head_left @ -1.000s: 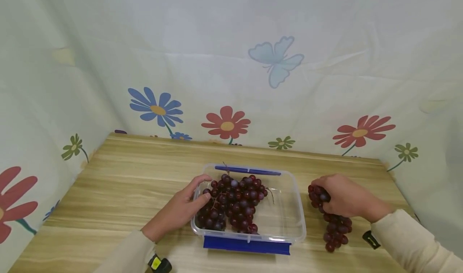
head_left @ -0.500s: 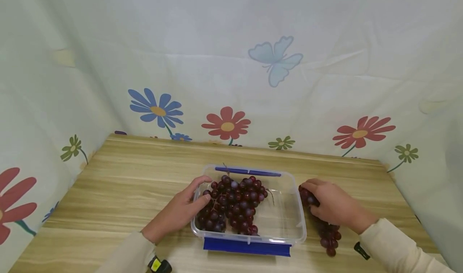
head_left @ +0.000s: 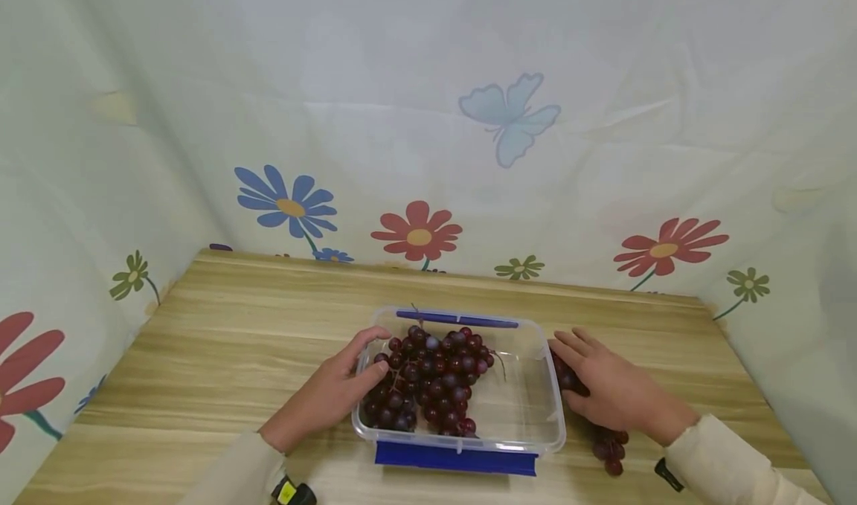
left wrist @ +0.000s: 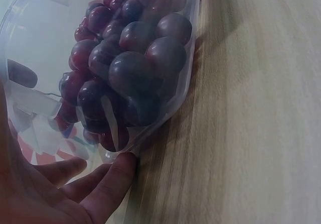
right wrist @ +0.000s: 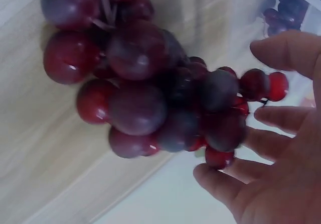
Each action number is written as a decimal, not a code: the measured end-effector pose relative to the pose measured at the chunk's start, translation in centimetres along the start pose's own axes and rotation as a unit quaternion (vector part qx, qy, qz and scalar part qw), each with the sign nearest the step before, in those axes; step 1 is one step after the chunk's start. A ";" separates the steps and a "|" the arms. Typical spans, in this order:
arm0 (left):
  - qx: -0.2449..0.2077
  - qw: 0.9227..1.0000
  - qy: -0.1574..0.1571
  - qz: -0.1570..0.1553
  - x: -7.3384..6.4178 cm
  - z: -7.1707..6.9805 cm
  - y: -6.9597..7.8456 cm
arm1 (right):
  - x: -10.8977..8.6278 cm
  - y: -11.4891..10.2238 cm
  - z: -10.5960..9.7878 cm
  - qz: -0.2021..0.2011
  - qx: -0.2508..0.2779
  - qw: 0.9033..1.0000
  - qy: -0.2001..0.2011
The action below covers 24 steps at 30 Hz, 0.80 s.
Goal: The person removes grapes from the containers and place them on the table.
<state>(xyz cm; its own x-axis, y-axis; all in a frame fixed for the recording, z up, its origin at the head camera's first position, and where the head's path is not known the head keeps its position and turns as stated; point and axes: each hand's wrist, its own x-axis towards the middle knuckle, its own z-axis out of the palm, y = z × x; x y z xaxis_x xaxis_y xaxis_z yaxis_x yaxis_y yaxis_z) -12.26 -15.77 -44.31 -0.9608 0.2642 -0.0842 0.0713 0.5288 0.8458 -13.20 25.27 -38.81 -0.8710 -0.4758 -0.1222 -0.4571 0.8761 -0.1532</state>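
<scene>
A clear plastic food container (head_left: pixel 515 416) with blue clips stands on the table, bunches of dark red grapes (head_left: pixel 445 375) piled in its left and middle part. My left hand (head_left: pixel 328 397) grips its left wall, thumb over the rim and the other fingers along the outside, as the left wrist view also shows. Beyond the right wall, another bunch of grapes (right wrist: pixel 145 91) lies on the table, partly hidden under my right hand (head_left: pixel 616 390). In the right wrist view its fingers (right wrist: pixel 273 143) are spread and relaxed beside the bunch's end.
The wood-grain table (head_left: pixel 254 319) runs back to a white curtain (head_left: pixel 375 103) printed with flowers and a butterfly, which also closes off both sides. Bare table shows left of the container and behind it.
My right hand has slid the bunch of grapes left, up to the container's right wall, and has let it go, its fingers now straightened. The left hand keeps its place.
</scene>
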 end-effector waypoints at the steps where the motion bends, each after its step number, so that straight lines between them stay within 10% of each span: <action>1: 0.000 1.000 0.000 0.000 0.0 0.0 0.0 | -0.1 0.0 -0.1 -0.003 0.006 1.000 0.000; 24: 0.007 1.000 0.005 0.007 -0.2 -0.1 0.1 | 0.4 -5.2 -4.0 -0.070 0.002 0.997 -0.030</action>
<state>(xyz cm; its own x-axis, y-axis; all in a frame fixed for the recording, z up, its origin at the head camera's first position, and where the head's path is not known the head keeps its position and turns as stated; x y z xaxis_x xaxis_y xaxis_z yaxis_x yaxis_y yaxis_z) -12.04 -15.84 -44.18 -0.9625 0.2627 -0.0675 0.0877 0.5368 0.8391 -11.89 20.81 -34.17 -0.7871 -0.5965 -0.1570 -0.5721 0.8011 -0.1760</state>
